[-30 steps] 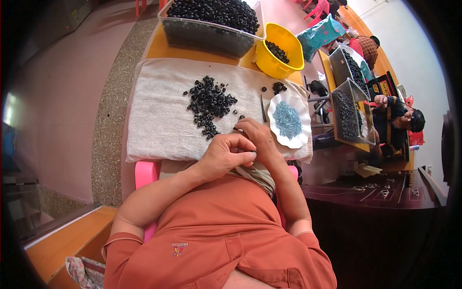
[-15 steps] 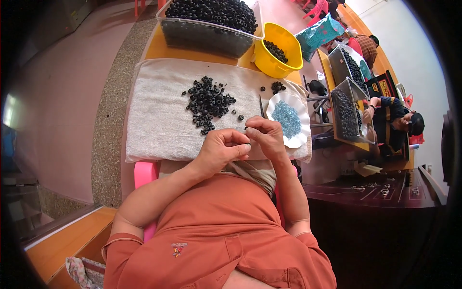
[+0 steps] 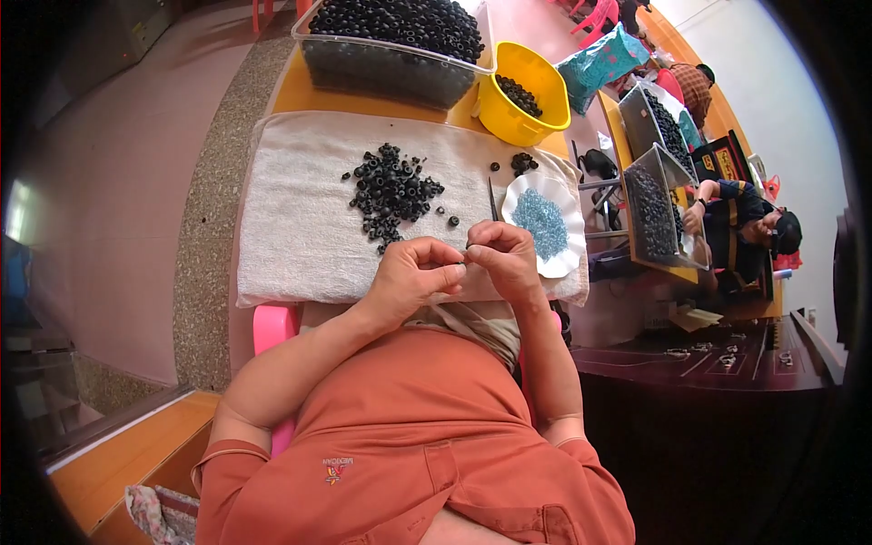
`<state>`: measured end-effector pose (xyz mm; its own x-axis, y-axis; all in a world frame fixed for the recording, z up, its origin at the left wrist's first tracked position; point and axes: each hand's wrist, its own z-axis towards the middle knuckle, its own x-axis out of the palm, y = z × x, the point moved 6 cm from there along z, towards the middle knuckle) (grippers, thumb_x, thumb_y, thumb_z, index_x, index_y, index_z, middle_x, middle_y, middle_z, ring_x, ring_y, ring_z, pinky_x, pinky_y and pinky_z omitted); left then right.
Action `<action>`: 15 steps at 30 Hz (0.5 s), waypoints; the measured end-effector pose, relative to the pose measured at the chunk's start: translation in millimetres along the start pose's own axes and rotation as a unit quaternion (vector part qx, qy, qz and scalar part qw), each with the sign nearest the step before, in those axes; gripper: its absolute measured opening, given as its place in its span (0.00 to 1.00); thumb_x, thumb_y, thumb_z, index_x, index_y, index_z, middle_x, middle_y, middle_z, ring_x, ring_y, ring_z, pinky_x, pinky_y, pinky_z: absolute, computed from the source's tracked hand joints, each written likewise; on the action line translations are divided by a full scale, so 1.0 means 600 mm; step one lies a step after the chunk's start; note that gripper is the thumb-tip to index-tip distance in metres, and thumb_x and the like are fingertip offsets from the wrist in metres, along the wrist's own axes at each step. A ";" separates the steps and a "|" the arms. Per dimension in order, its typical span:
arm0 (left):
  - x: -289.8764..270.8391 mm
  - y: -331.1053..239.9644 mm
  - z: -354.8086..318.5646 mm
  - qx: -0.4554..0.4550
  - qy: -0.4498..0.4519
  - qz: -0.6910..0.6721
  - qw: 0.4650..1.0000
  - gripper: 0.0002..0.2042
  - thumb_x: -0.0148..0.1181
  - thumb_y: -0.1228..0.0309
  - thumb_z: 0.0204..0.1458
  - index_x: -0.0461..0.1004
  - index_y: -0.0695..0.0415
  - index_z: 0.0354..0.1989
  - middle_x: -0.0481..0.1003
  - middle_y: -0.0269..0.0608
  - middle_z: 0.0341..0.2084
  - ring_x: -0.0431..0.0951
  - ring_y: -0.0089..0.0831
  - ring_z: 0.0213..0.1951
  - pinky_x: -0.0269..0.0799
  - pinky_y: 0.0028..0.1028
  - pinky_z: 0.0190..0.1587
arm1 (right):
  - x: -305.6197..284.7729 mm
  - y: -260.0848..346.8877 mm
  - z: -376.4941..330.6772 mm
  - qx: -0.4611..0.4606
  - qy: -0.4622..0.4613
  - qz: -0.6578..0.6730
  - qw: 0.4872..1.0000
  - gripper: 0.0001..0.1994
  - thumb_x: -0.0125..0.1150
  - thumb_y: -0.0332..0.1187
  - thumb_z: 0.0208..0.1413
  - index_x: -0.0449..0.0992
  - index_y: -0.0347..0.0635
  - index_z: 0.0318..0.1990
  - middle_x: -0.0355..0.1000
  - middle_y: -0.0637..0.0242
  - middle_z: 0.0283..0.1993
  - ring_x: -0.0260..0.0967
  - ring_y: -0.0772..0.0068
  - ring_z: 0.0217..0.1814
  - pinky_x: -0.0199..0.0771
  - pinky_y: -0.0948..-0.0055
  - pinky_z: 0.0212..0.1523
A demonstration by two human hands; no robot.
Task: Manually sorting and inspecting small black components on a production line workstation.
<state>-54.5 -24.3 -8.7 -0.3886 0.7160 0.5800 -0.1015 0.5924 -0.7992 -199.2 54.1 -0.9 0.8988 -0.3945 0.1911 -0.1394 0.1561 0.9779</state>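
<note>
My left hand (image 3: 411, 280) is closed in a pinch, thumb against forefinger, on a small black piece (image 3: 464, 263) that barely shows. Right beside it, my right hand (image 3: 510, 262) is pinched too; its fingertips nearly meet the left ones, and what they hold is too small to make out. Both hands are over the near edge of a white towel (image 3: 300, 209). A loose heap of small black ring-shaped parts (image 3: 392, 186) lies just beyond them. Dark tweezers (image 3: 492, 198) rest beside a white fluted dish (image 3: 574, 250) of tiny pale blue beads (image 3: 542, 222).
At the table's far side stand a clear bin (image 3: 391, 77) full of black rings and a yellow tub (image 3: 554, 113) with some inside. A few black parts (image 3: 524, 163) sit near the dish. At right, a co-worker (image 3: 749, 222) reaches toward clear bins (image 3: 654, 209) on another table.
My left fingertips have moved slightly up and closer to the right ones. My right hand has shifted a little, still pinched. The heap and dish look unchanged.
</note>
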 end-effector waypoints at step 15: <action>-0.007 0.011 0.008 0.005 0.015 0.011 1.000 0.08 0.63 0.77 0.54 0.75 0.64 0.41 0.78 0.38 0.33 0.79 0.23 0.34 0.79 0.23 0.39 | 0.019 0.006 -0.009 0.052 0.061 0.065 0.995 0.05 0.68 0.20 0.48 0.78 0.33 0.33 0.73 0.61 0.35 0.70 0.72 0.37 0.72 0.75 0.40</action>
<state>-58.2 -25.2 -16.9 -0.3626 0.7405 0.5659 -0.1013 0.5723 -0.8137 -187.2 55.3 4.2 0.9133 -0.2629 0.3111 -0.2945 0.1012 0.9503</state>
